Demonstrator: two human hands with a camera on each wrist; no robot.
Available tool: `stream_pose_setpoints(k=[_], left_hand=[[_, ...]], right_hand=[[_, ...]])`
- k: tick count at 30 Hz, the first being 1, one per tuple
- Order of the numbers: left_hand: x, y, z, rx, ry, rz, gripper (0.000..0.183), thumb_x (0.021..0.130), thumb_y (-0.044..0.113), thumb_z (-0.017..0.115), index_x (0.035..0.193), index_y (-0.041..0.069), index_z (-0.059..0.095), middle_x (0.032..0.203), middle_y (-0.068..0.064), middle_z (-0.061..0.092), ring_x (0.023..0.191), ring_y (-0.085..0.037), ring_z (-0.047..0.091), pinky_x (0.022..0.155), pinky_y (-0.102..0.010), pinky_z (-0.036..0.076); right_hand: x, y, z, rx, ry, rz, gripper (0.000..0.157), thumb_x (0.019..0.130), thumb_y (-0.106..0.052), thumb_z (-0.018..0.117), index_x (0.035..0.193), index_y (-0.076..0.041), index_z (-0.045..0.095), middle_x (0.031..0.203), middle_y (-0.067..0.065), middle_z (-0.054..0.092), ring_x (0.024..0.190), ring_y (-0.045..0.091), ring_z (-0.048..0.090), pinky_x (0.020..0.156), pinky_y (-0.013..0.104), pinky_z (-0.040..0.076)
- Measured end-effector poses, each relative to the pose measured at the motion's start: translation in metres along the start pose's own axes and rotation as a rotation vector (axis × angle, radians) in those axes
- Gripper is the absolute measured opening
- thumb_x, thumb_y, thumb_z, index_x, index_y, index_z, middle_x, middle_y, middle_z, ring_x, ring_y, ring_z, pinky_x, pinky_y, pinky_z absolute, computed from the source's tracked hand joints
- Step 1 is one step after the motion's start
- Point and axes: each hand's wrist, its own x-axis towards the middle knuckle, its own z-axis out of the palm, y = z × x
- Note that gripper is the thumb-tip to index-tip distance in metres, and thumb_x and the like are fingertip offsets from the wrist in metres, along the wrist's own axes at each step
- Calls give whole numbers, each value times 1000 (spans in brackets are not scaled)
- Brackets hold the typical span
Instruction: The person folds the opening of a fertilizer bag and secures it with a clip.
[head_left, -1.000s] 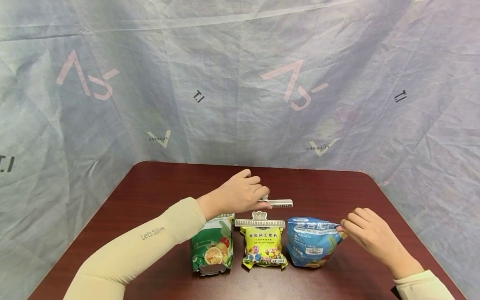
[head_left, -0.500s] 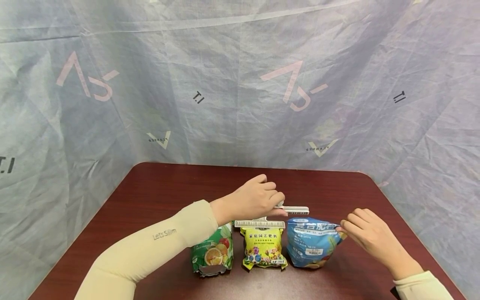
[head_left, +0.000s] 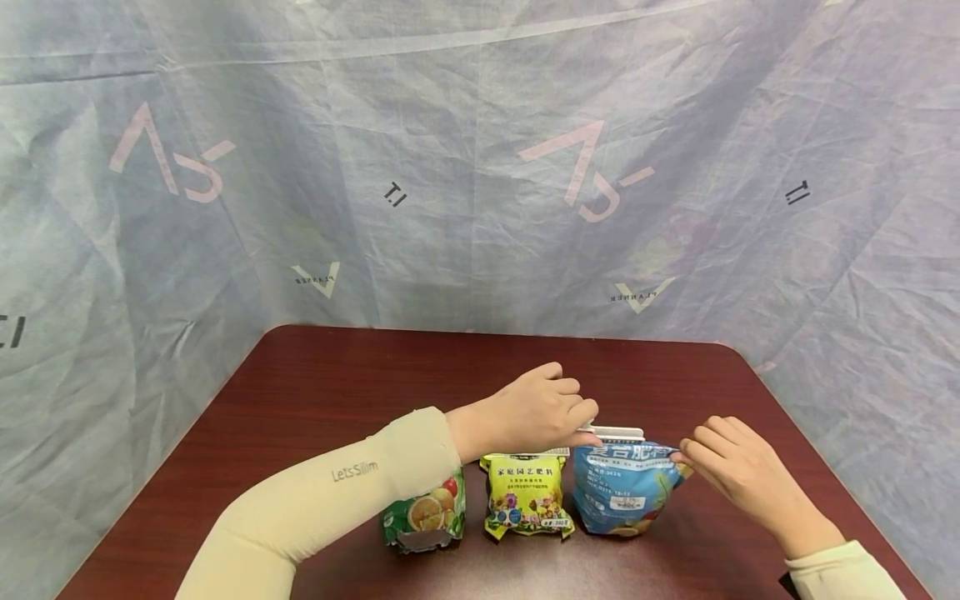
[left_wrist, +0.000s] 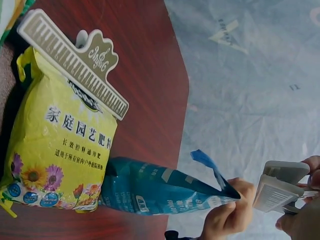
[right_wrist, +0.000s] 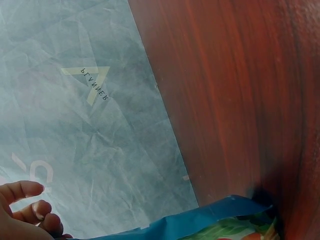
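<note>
My left hand (head_left: 551,408) pinches a white clip (head_left: 618,433) by its handles, right at the top edge of a blue fertilizer bag (head_left: 618,492). In the left wrist view the clip's two toothed plates (left_wrist: 277,192) stand apart. My right hand (head_left: 727,458) pinches the upper right corner of the blue bag, which stands upright; its upper edge gapes in the left wrist view. Left of it stands a yellow fertilizer bag (head_left: 525,496) with flowers printed on it. A similar clip (left_wrist: 75,65) with a treble clef on its handle sits across that bag's top.
A green bag (head_left: 423,521) with oranges printed on it stands to the left, partly hidden behind the left sleeve (head_left: 352,475). Everything rests on a dark red wooden table (head_left: 360,367). Grey printed cloth (head_left: 480,167) hangs behind and at both sides.
My left hand has moved right and slightly down with the clip, from above the yellow bag to the blue bag's top edge. The right hand and the bags have stayed put.
</note>
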Motion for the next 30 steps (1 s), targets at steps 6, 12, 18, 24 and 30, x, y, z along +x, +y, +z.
stream_pose_setpoints(k=[6,12,18,24,30], left_hand=[[6,5,2,-7,-12,3,35,94,46,42,73,18,45,56,11,43,57,-8,32,61,-27,27],[10,12,5,-21,-33,26,34,96,43,40,73,18,44,60,10,40,57,-8,28,62,-27,26],[14,15,8,-50,-70,25,33,97,41,38,76,18,46,61,9,42,58,-8,28,63,-27,27],[17,17,10,-54,-70,32,32,98,41,38,77,18,47,62,9,42,58,-7,33,62,-27,27],[19,18,16,-88,-79,33,30,98,39,39,78,17,47,62,8,41,57,-8,32,62,-27,27]], right_hand=[[-1,1,0,4,4,0,37,97,-27,46,68,-6,56,64,-3,45,57,15,37,53,24,25],[0,1,1,9,11,-3,37,97,-26,47,68,-5,56,64,-3,45,57,15,37,53,24,25],[0,0,0,9,7,2,37,97,-27,46,69,-5,56,64,-3,45,57,15,37,53,24,25],[1,0,-1,12,4,6,37,97,-27,46,69,-4,56,64,-3,46,57,15,38,53,24,26],[2,0,-1,16,-6,12,37,97,-27,46,69,-5,56,66,-4,47,57,15,38,54,24,26]])
